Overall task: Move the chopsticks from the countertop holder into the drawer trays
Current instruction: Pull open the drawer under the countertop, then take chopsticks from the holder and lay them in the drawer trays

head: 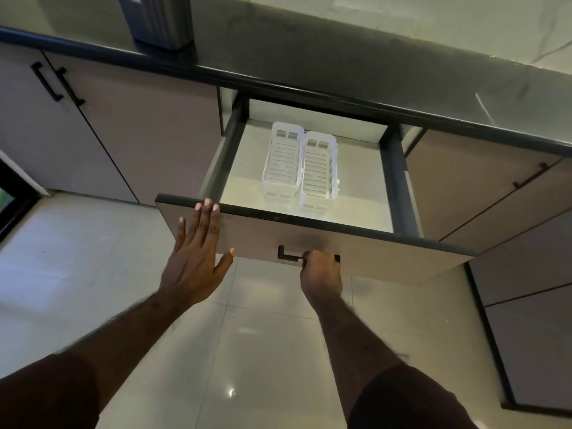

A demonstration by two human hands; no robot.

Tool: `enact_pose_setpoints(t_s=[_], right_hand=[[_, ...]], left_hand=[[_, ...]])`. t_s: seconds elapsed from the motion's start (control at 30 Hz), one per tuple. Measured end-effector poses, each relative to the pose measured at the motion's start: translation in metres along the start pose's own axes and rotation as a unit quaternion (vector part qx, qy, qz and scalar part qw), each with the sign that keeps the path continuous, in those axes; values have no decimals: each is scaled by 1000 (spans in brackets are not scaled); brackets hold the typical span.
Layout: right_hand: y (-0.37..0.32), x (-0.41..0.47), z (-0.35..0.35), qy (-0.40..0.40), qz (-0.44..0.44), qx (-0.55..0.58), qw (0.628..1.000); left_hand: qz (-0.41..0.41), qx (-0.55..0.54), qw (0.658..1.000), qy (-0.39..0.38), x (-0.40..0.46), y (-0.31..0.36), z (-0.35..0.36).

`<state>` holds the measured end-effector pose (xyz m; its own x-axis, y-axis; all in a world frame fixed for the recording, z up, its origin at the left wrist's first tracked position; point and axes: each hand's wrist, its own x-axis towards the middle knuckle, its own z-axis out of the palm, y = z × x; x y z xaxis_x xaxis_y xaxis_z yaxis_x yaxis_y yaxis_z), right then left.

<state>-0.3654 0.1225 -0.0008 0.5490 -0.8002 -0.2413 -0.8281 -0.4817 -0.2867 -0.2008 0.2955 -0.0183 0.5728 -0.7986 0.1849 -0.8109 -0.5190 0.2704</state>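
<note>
Drawer shown pulled out beneath the dark countertop edge, with both hands at its front panel. The right hand is closed around the black handle, of which only the left end and a small part at the right are seen past the knuckles. The left hand is spread flat, fingers extended and slightly apart, its fingertips laid over the top edge of the panel and its thumb against the panel face; nothing is held in it.

Two white slotted trays are seen inside the drawer, beyond both hands and up from the right hand, lying side by side and touching along their long walls. Both are bare of contents. The one nearer the left hand sits slightly further back; the other reaches closer to the front panel.

One dark ribbed container stands on the countertop, well beyond the left hand and far from the trays; whether chopsticks are in it cannot be told, since its top is cut off by the frame. Three further cabinet handles are counted on neighbouring doors: two left of the left hand, one right of the right hand.
</note>
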Motion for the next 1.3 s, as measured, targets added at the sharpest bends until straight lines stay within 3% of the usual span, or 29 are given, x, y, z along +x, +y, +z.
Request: enact_pose_setpoints(t_s=[0.47, 0.6, 0.7, 0.83, 1.1, 1.3], right_hand=[[18, -47, -7, 20, -64, 19, 998], [13, -61, -30, 85, -125, 29, 988], [-3, -76, -62, 201, -190, 49, 960], [-37, -83, -117, 312, -237, 83, 916], [-154, -59, -204, 360, -267, 113, 887], [-253, -37, -213, 398, -273, 124, 867]], left_hand=[[-10, 23, 999, -23, -41, 37, -18], [-6, 18, 1000, -23, -41, 51, -37], [-5, 8, 1000, -12, -36, 65, -65], [10, -3, 1000, 23, -10, 78, -125], [48, -13, 993, 110, 64, 42, -245], [87, -17, 986, 139, 100, -43, -294]])
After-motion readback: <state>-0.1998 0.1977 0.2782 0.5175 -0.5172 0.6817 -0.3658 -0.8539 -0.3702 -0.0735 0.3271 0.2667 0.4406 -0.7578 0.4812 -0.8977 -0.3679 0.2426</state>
